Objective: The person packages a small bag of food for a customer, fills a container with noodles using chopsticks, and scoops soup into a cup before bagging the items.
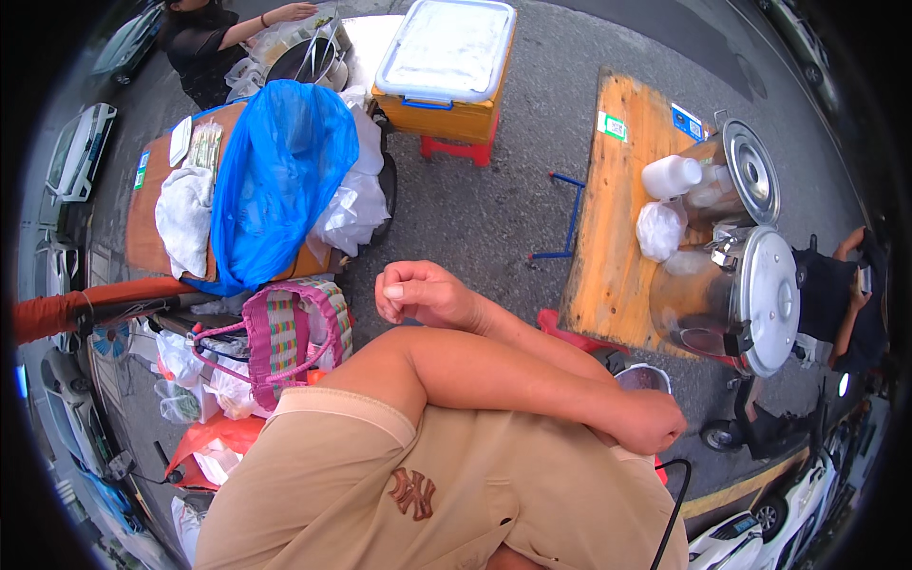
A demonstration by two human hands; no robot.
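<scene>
My forearms cross in front of my beige shirt. My left hand [648,420] lies at the right, curled into a fist beside a metal pot [645,377] partly hidden by my arm; nothing shows in it. Further forward, my right hand [427,292] is raised with its fingers loosely curled and the thumb against them, holding nothing visible. Left of it stands a pink woven basket [278,335]. Beyond that, a blue plastic bag [281,178] lies over a brown board beside a white towel [184,217].
A wooden table [605,235] at the right bears large lidded steel pots [766,303] and white plastic containers [670,176]. A white-lidded box [447,53] rests on a red stool ahead. One person [203,53] stands front left; another [848,299] is at far right.
</scene>
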